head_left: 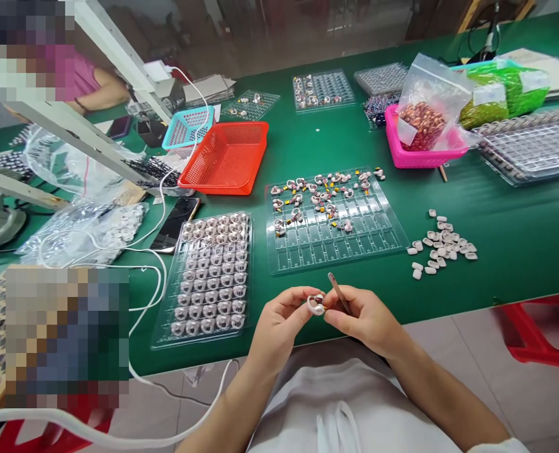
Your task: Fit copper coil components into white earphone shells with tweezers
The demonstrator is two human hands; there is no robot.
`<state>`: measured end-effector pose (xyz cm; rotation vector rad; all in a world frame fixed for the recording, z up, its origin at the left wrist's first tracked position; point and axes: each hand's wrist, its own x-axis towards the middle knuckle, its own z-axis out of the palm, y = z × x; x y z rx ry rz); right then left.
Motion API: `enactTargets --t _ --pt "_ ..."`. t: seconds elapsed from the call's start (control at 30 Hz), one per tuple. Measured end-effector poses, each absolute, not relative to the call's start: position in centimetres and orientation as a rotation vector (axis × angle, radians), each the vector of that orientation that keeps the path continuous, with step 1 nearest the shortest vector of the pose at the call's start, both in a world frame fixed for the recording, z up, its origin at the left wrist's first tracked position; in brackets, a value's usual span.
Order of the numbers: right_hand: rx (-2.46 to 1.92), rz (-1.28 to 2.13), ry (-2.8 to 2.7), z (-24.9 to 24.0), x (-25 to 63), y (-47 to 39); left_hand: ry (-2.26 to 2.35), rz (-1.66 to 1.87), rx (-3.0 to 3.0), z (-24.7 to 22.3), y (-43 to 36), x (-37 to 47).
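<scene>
Near the table's front edge, my left hand [282,321] pinches a small white ring-shaped part [316,306] between thumb and fingers. My right hand [362,314] holds a thin brown stick-like tool [337,289] that points up and to the left, and its fingertips meet the white part's right side. Just beyond both hands lies a clear tray [327,242], its far rows holding several small white parts with yellow and red bits. Left of my left hand stands a tray [166,327] filled with rows of round, shiny pieces. Loose white caps [442,245] lie to the right.
A red basket [227,157] and a blue basket [189,126] stand at the back left. A pink basket [425,157] holds a bag of copper-coloured parts. A phone [175,225], white cables and plastic bags lie left. Another person's arm [104,91] shows at the far left.
</scene>
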<state>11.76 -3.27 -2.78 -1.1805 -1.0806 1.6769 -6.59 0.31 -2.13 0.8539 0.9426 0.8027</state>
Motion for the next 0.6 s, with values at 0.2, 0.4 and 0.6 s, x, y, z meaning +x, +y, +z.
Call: enactTargets --t 0.2,0.4,0.6 --pt "-1.267 1.567 -1.091 -2.6 11.7 -3.2 0.971 0.802 0.833 -1.9 0.3 -6.6" --pt "-1.323 1.407 -1.133 -2.0 11.2 -3.1 1.012 0.831 0.868 -1.5 -0.1 -6.2" --pt "-1.335 1.363 -1.187 -1.3 10.5 -3.1 1.035 0.819 0.924 -0.7 -0.2 -6.1"
